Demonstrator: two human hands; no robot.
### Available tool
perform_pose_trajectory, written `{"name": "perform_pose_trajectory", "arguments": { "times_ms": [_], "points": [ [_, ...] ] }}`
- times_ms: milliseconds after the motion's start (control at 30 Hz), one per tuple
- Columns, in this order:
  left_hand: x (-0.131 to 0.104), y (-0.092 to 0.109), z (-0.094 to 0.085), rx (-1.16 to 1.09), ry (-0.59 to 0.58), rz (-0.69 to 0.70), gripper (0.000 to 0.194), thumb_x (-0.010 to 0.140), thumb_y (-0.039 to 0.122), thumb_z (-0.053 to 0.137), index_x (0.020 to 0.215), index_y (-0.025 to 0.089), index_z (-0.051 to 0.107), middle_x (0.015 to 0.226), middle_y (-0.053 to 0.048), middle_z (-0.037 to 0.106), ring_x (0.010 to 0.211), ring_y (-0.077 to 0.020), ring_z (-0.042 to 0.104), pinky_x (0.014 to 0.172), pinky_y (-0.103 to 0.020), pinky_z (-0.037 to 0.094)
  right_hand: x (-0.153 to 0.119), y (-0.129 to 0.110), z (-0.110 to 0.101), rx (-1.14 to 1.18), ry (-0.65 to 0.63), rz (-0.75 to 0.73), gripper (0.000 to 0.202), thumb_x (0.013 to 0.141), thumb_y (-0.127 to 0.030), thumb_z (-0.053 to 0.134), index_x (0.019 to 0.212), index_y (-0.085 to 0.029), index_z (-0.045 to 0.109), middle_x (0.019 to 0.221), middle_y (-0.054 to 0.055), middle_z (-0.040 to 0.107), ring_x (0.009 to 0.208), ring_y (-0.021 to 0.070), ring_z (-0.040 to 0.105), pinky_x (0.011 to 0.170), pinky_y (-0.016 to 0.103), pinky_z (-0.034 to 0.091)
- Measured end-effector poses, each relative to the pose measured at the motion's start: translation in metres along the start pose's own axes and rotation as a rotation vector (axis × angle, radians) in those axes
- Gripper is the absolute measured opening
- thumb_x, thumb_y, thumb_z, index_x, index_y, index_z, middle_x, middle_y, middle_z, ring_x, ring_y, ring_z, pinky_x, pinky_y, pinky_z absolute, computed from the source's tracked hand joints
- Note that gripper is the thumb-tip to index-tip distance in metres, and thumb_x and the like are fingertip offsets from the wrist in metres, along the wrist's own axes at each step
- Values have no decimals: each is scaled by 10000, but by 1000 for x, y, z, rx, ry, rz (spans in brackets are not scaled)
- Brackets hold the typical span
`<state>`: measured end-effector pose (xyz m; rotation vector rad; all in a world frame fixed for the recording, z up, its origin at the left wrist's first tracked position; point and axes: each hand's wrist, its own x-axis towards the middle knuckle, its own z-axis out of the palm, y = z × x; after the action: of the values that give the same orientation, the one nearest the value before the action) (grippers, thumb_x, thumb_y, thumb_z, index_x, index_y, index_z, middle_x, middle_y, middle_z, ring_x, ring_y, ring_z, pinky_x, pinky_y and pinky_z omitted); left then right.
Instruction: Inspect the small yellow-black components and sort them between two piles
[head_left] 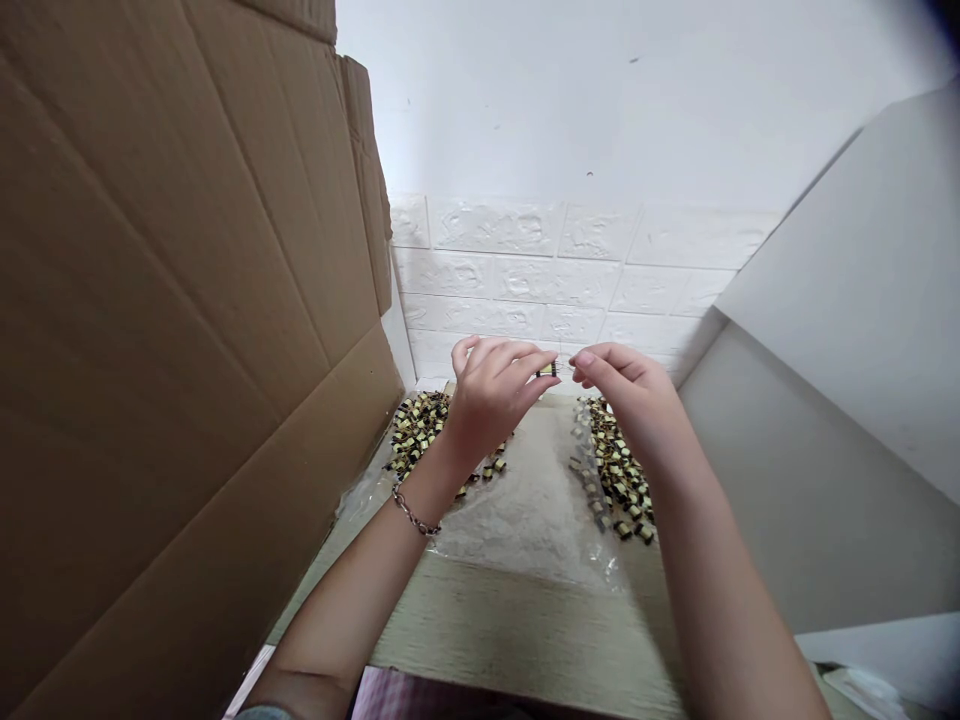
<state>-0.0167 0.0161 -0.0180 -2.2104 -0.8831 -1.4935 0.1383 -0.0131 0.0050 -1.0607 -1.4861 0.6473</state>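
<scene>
Between the thumb and index finger of my left hand [495, 388] is a small yellow-and-black component [548, 369] with thin pins on its right side. My right hand [626, 385] is just right of it, thumb and index finger pinched together close to the pins; whatever they hold is too small to name. Below my left hand lies a pile of similar yellow-and-black components [420, 430]. Another such pile [619, 465] lies below my right hand, partly under clear plastic.
A clear plastic sheet [517, 510] covers part of the pale wooden table [480, 620]. Tall brown cardboard [187, 300] stands on the left, grey-white panels [817, 450] on the right. Behind is a white brick-patterned wall [525, 270].
</scene>
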Motion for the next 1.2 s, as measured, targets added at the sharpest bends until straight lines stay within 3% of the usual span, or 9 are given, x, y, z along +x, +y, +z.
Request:
{"name": "perform_pose_trajectory", "arguments": {
  "times_ms": [333, 733, 1200],
  "points": [
    [1, -1, 1, -24, 42, -2, 180, 752, 338, 565, 919, 279, 594, 867, 2, 644, 851, -165, 541, 882, -355, 229, -3, -5, -14, -182, -25, 0, 221, 717, -389, 575, 732, -176, 633, 676, 0, 574, 629, 110, 475, 592, 243, 341],
    [3, 3, -1, -37, -11, 19, 176, 746, 358, 568, 887, 258, 599, 856, -3, 641, 838, -153, 536, 824, -330, 270, 0, -3, -16, -334, 20, -72, 198, 755, -342, 523, 711, -173, 616, 662, -6, 568, 625, 110, 476, 619, 247, 349],
    [4, 6, -2, -80, -8, 41, 169, 724, 336, 602, 864, 242, 601, 826, 24, 637, 818, -118, 538, 784, -292, 305, -2, -6, -21, -362, 3, -79, 174, 777, -335, 511, 726, -191, 595, 691, -19, 571, 677, 109, 494, 635, 237, 353]
  ]
}}
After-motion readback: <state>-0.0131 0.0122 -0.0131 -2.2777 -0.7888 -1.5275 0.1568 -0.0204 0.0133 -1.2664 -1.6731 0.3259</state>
